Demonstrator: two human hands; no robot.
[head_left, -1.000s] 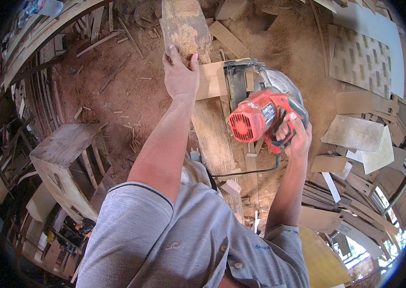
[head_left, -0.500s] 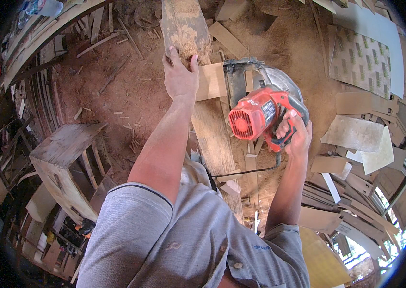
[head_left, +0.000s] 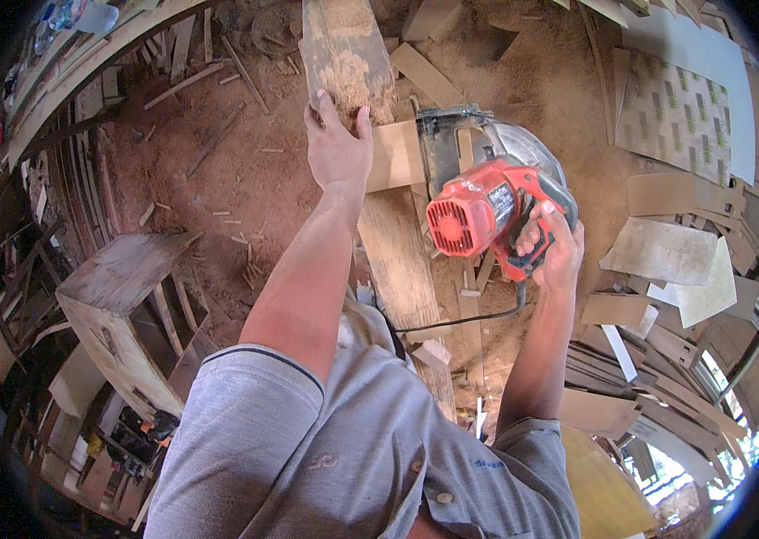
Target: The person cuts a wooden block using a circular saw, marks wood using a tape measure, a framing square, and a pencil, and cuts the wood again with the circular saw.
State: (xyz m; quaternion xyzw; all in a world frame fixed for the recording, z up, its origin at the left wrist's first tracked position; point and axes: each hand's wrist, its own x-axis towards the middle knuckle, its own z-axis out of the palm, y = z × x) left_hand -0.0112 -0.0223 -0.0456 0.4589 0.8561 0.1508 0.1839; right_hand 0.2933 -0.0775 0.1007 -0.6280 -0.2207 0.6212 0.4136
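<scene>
My left hand [head_left: 336, 153] grips the left side of the weathered plank [head_left: 348, 54] running away from my body, its thumb by the short pale board [head_left: 393, 153] lying across it. My right hand [head_left: 555, 251] is closed round the rear handle of a red circular saw [head_left: 465, 220] with a dark metal base and silver guard. The saw's base sits at the right end of the pale board. The blade is hidden. A black cord runs from the saw back past my waist.
A wooden box frame [head_left: 119, 269] stands at left on the reddish, sawdust-covered ground [head_left: 182, 171], among scattered offcuts. Stacked sheets and boards [head_left: 667, 242] fill the right side. Long timbers [head_left: 83, 81] lie at upper left, with plastic bottles near them.
The saw and my right hand have edged slightly forward, away from my body, over the last second. My left hand has stayed in nearly the same place.
</scene>
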